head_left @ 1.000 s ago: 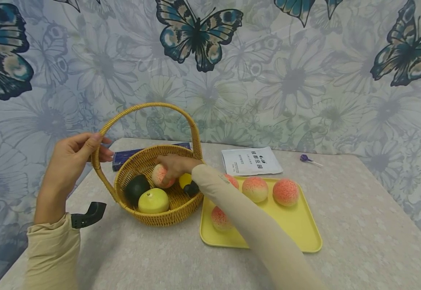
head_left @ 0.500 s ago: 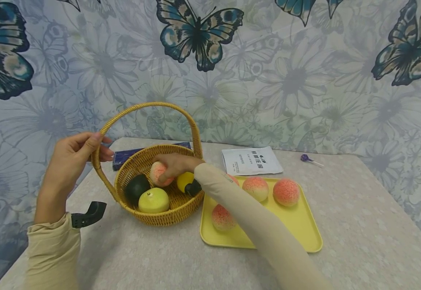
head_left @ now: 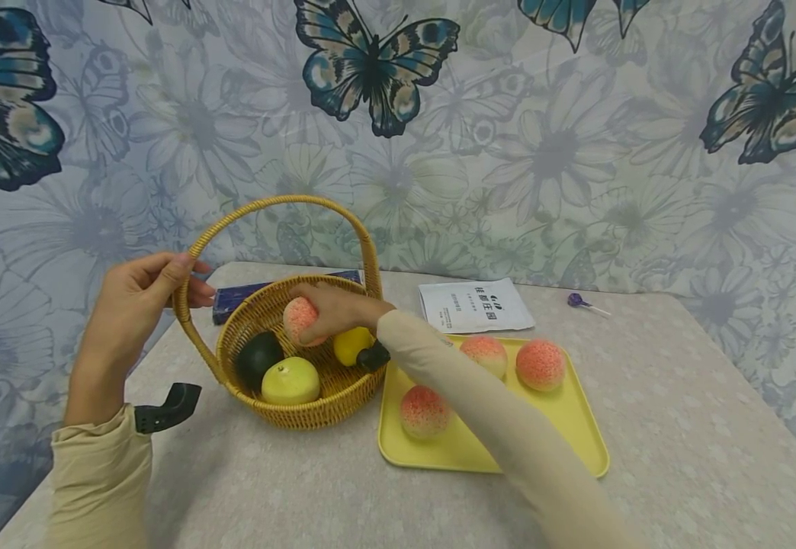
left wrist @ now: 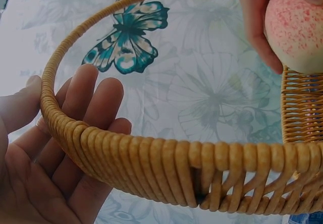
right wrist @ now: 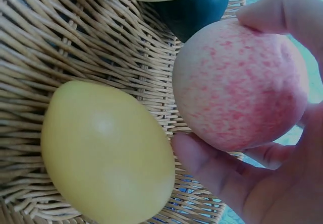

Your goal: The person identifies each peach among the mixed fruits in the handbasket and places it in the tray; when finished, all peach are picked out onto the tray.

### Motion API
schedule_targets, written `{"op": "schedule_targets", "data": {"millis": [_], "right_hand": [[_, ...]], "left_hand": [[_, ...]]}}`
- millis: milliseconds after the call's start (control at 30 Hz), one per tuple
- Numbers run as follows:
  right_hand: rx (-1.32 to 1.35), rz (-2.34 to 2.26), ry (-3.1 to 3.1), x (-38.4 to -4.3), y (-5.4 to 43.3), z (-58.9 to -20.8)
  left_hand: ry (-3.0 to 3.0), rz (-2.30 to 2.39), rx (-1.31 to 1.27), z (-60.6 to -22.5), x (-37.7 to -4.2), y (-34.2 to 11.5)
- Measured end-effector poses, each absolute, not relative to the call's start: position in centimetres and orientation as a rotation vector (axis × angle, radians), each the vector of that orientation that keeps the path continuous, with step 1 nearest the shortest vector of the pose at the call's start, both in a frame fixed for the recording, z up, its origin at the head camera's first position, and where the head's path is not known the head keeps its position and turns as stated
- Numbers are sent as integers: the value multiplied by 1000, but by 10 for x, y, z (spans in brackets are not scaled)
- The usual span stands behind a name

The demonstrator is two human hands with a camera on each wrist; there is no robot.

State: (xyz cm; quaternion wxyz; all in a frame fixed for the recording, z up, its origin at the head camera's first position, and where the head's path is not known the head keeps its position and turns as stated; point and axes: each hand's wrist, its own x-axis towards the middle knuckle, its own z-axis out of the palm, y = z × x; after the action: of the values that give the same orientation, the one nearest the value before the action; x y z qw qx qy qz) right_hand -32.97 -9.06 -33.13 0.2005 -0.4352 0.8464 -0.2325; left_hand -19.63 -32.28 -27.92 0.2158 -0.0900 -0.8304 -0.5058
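Note:
My left hand [head_left: 140,305] holds the side of the wicker basket's arched handle [head_left: 281,200], thumb on one side and fingers behind it; the left wrist view shows this handle [left wrist: 126,158] close up. Over the inside of the basket [head_left: 309,412], my right hand [head_left: 336,311] grips a pink-speckled peach [head_left: 300,320] between thumb and fingers. In the right wrist view the peach [right wrist: 239,85] is held above the woven bottom, beside a smooth yellow fruit [right wrist: 106,153]. A dark green fruit [head_left: 258,359] and a yellow-green round fruit [head_left: 291,380] also lie in the basket.
Right of the basket is a yellow tray [head_left: 549,442] with peaches [head_left: 540,364], partly covered by my right sleeve. Behind stand a white printed packet [head_left: 476,305], a purple lollipop [head_left: 579,300] and a dark blue box [head_left: 233,301]. A butterfly-print cloth hangs at the back.
The right hand has lifted the peach slightly up from the basket's bottom, and more of the yellow fruit shows beneath. The left hand stays on the handle.

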Motion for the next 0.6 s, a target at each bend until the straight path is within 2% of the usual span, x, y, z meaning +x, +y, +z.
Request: {"op": "schedule_targets", "data": {"millis": [233,600], "right_hand": [[-1225,-798,2317,-325,-84,-327],[-1305,-793,2212,-311,-64,-323]], "left_hand": [[-2294,-1408,-256,-280,-196,-323],[-2301,-1398,-248,-279,-196,-322]]}}
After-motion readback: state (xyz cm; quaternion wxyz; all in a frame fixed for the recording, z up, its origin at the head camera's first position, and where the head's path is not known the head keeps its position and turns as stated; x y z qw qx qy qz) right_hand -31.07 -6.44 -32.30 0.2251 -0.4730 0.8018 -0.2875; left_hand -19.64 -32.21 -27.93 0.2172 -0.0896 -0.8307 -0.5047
